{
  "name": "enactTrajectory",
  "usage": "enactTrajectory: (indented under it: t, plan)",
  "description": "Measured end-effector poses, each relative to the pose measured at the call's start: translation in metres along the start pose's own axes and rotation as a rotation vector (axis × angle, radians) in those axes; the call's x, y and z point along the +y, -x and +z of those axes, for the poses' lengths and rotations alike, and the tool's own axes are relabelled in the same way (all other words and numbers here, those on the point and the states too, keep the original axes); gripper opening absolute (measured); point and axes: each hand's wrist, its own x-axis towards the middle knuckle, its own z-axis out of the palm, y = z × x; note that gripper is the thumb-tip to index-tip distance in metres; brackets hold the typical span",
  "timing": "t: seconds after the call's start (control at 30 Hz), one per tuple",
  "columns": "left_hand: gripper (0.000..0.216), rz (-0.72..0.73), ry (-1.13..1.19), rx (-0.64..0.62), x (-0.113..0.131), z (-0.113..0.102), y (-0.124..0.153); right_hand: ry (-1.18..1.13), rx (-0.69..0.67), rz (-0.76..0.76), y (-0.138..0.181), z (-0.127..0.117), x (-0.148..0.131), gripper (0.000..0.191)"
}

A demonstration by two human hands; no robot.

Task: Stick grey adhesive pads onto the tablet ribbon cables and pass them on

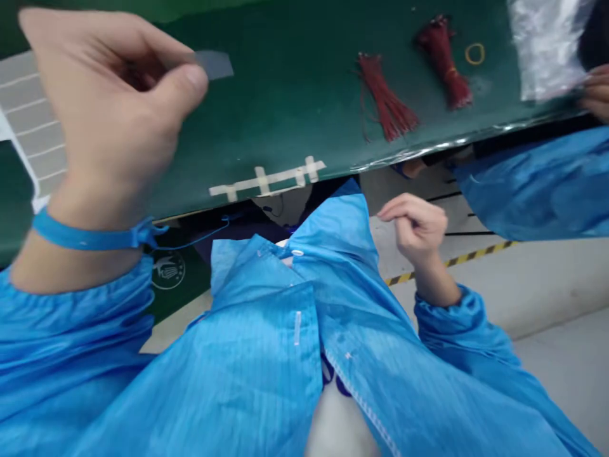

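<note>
My left hand [118, 89], wearing a blue wrist strap [85, 233], is raised over the green table mat [285, 95]. Its thumb and forefinger pinch a small grey see-through label [216, 64]. Partly behind that hand lies a white sheet with rows of grey labels [40, 117]. Beyond the table edge, above the floor on the right, my right hand [419, 227] hangs with its fingers curled in; nothing shows in it. Strips of pale masking tape [280, 179] are stuck along the front edge of the mat.
Two bundles of dark red wires [387, 98] [443, 63] lie on the mat, with a yellow rubber band [474, 54] close by. At the far right, another person's hand [598, 92] is at a clear plastic bag [547, 51]; that person's blue sleeve [537, 184] extends below the table edge.
</note>
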Motion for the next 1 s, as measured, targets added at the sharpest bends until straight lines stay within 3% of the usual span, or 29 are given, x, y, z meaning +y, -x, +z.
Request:
enactTrajectory:
  t: [0.07, 0.13, 0.2, 0.33, 0.4, 0.47, 0.7, 0.83, 0.9, 1.0]
  plan:
    - [0.031, 0.092, -0.056, -0.085, -0.005, -0.013, 0.009, 0.024, 0.009, -0.006, -0.024, -0.002, -0.003, 0.035]
    - [0.027, 0.079, -0.029, -0.077, -0.013, -0.017, 0.013, 0.022, 0.023, -0.034, -0.048, 0.006, -0.008, 0.034]
    - [0.025, -0.032, 0.149, -0.098, -0.024, -0.015, 0.013, -0.007, 0.056, -0.028, -0.074, 0.023, -0.012, 0.029]
    - [0.035, -0.441, 0.697, -0.347, -0.043, -0.007, 0.002, -0.108, -0.042, 0.079, -0.124, 0.080, -0.020, 0.014]
    - [0.042, -0.557, 0.790, -0.403, -0.047, -0.004, -0.006, -0.148, -0.141, 0.087, -0.148, 0.110, -0.023, 0.018]
    - [0.046, -0.563, 0.783, -0.382, -0.048, -0.005, -0.012, -0.193, -0.213, 0.079, -0.169, 0.137, -0.024, 0.025]
    - [0.063, -0.538, 0.675, -0.423, -0.047, -0.023, -0.018, -0.282, -0.294, 0.139, -0.214, 0.194, -0.033, 0.012]
    - [0.058, -0.446, 0.462, -0.425, -0.065, -0.047, -0.048, -0.300, -0.217, 0.061, -0.236, 0.215, -0.033, 0.016]
    - [0.056, -0.379, 0.200, -0.295, -0.089, -0.071, -0.079, -0.268, -0.085, 0.022, -0.249, 0.224, -0.024, 0.015]
    - [0.055, -0.369, -0.398, 0.049, -0.135, -0.123, -0.137, -0.164, 0.133, -0.064, -0.266, 0.241, 0.004, 0.013]
